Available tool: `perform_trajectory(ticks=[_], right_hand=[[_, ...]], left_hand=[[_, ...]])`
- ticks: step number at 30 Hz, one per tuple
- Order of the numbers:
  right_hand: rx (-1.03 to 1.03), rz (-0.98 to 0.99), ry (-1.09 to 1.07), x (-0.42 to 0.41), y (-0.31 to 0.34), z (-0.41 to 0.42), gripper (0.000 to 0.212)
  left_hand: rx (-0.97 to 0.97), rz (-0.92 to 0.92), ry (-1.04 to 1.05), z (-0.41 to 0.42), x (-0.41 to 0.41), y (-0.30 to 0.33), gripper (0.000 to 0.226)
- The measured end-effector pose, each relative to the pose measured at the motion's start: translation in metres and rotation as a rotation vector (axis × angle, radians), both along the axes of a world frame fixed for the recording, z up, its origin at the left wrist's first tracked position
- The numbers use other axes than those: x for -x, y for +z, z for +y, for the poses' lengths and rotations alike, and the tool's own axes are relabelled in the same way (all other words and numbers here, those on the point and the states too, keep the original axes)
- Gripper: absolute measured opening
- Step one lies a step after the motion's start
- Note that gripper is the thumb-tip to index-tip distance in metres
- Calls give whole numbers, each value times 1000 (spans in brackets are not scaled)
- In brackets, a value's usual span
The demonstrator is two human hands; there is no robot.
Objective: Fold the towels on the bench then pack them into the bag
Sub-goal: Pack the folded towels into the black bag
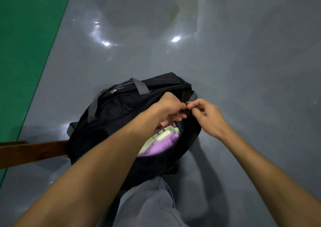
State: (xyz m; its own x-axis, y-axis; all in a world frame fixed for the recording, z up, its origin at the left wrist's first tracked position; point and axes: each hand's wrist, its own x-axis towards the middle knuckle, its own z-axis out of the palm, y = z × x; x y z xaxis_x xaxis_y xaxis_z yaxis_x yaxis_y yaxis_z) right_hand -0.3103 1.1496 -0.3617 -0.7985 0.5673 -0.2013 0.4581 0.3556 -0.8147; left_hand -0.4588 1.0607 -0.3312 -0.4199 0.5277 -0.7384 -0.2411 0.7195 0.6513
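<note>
A black bag (pixel 111 115) with grey handles rests on the end of a brown wooden bench (pixel 31 151). Its top opening gapes, showing folded towels inside: a purple towel (pixel 163 144), pale green ones (pixel 164 135) and a darker patterned one behind. My left hand (pixel 171 107) grips the bag's edge at the far end of the opening. My right hand (pixel 205 114) pinches a small dark part there, apparently the zipper pull, right against the left fingers. My left forearm hides part of the opening.
A glossy grey floor (pixel 225 61) surrounds the bag, with a green floor area (pixel 26 44) to the left. My grey trouser leg (pixel 147 206) lies below the bag.
</note>
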Motion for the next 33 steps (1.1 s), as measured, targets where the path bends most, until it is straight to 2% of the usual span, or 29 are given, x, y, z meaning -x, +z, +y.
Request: perform_trajectory(ticks=[4,7,10,12,14,17,22,24,26,29,31,33], right_hand=[[-334,-66,84,3,-15,7,35],[-480,29,29,5,-23,10,27],[-489,110,35,6,-30,19,25],[-540,121,117,9,-33,25,23],[-646,85,206,10,-36,29,20],[-751,-11,190,7,-37,40,18],[-791,-136,162,-2,-44,57,11],[-775,-201,161,0,-46,54,13],[-769,-243,169,1,-41,47,18],[-819,-147,192,11,-14,21,22],[-829,6,349,21,8,-5,26],[-861,53,582,31,23,-31,30]], left_hand=[[16,347,-276,-5,0,-7,24],[-86,350,-311,-6,-1,-7,20],[-108,394,-327,-9,-3,-14,18],[-55,420,-330,-8,-7,-17,19],[50,521,-358,-4,-13,-14,20],[162,700,-384,-9,-19,-8,17],[238,707,-365,-81,-22,-12,21],[278,703,-276,-119,-20,-13,19],[215,662,-159,-142,-17,-11,17],[94,593,-13,-146,-19,-8,12],[28,584,40,-142,-19,-8,10],[-3,598,57,-138,-19,-5,10]])
